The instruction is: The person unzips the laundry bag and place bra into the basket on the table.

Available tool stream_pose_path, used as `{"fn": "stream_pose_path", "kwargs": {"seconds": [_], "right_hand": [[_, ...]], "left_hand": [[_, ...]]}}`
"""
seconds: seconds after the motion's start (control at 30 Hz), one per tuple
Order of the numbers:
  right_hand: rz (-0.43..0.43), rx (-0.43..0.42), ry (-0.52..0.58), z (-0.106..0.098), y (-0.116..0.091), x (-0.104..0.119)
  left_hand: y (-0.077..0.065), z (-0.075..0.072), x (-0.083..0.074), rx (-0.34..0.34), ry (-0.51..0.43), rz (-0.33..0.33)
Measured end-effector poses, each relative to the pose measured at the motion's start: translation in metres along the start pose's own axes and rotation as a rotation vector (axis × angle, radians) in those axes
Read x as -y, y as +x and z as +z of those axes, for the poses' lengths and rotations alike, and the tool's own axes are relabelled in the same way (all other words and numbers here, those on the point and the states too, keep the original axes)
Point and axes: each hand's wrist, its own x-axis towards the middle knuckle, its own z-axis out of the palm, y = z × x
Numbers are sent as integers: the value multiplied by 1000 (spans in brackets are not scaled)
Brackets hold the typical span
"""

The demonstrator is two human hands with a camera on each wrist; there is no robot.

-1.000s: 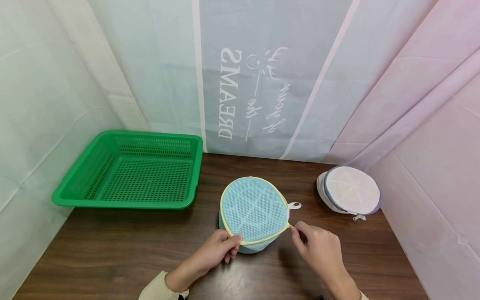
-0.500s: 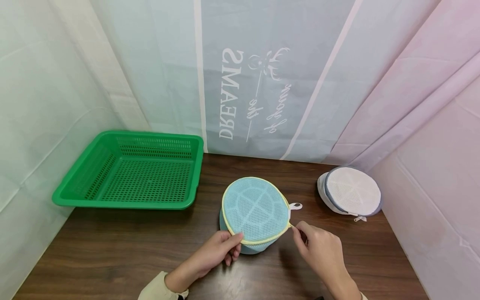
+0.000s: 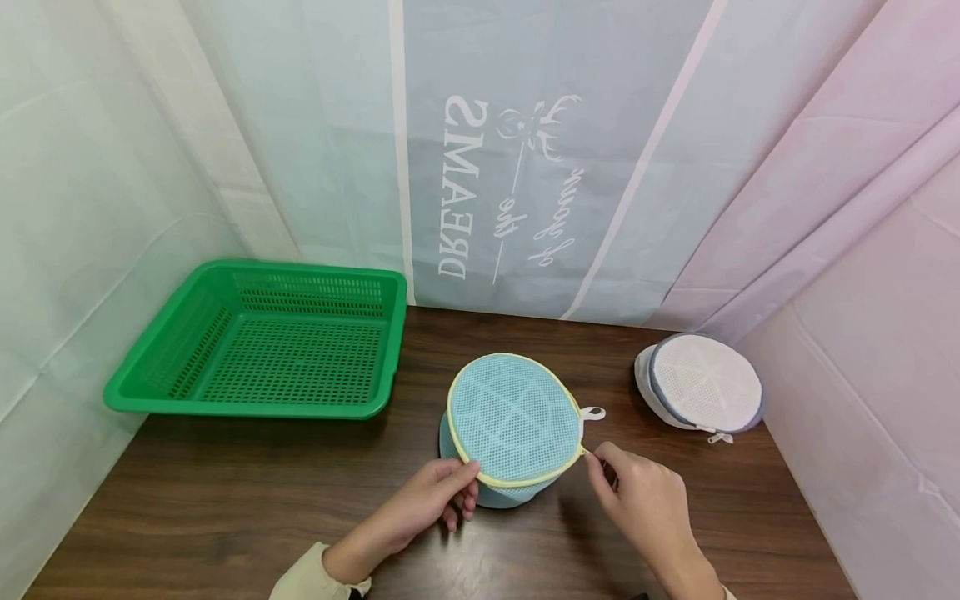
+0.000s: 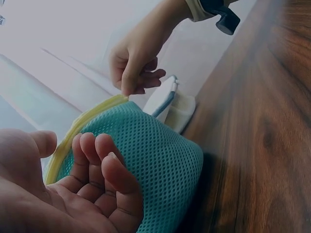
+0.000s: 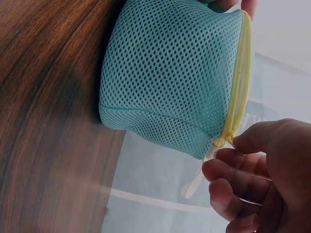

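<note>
Right hand [image 3: 641, 500], lower right of the head view, has its thumb and forefinger closed together on the zipper pull of a blue mesh laundry bag [image 3: 517, 412]; its remaining fingers are curled in toward the palm. The pull itself is mostly hidden by the fingertips, but in the right wrist view the yellow slider [image 5: 223, 141] shows just beside them. Left hand [image 3: 431, 500], lower middle of the head view, pinches the bag's near rim, thumb over the yellow edging and fingers loosely bent below it.

The laundry bag stands on the wooden table [image 3: 300, 517], a little below and right of the frame's center. It is round, with a paler spoke-and-ring pattern across its mesh top and a yellow zipper [image 5: 241, 77] running around the upper edge; how far the zipper is drawn cannot be told, nor can the contents. A white loop [image 3: 594, 413] sticks out from its right side, above the right hand.

At the left of the frame sits a green plastic basket [image 3: 247, 410], its perforated floor and slotted walls in plain sight. Toward the right edge rests a white mesh laundry bag [image 3: 708, 383] with gray-blue edging, slightly tilted, its contents likewise hidden.
</note>
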Motion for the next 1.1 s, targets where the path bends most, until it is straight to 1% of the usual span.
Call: {"fn": "stream_pose_path", "kwargs": {"seconds": [0.27, 0.47, 0.63, 0.77, 0.93, 1.03, 1.1], "right_hand": [[13, -2, 2, -1, 0, -2], [17, -29, -11, -5, 2, -4], [5, -48, -5, -7, 8, -1], [-36, -56, 28, -7, 16, 7], [-127, -71, 68, -1, 31, 22], [-167, -40, 86, 3, 39, 34], [-184, 8, 95, 3, 45, 42]], "left_hand": [[-1, -15, -3, -43, 44, 19], [-2, -28, -5, -88, 55, 31], [1, -35, -8, -135, 54, 26], [5, -38, -9, -170, 47, 33], [10, -42, -8, -195, 44, 38], [13, -43, -7, -203, 45, 41], [15, -43, -6, -209, 41, 43]]}}
